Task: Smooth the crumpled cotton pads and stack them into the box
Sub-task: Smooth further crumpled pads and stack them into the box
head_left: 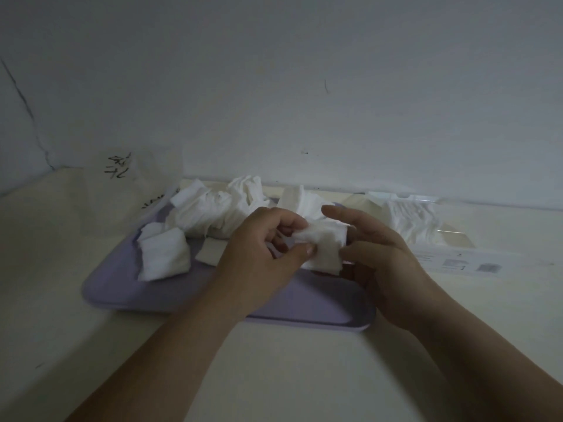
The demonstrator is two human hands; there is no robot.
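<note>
Over the middle of a lilac tray both my hands hold one crumpled white cotton pad. My left hand pinches its left edge between thumb and fingers. My right hand holds its right side, index finger stretched over the top. Several more crumpled pads are heaped at the tray's far side, and one bigger wad lies at its left. To the right stands a clear box with smoothed pads stacked inside.
The tray and box sit on a cream table against a white wall. A clear plastic bag with black writing stands at the back left. A flat pad lies on the tray beside my left hand.
</note>
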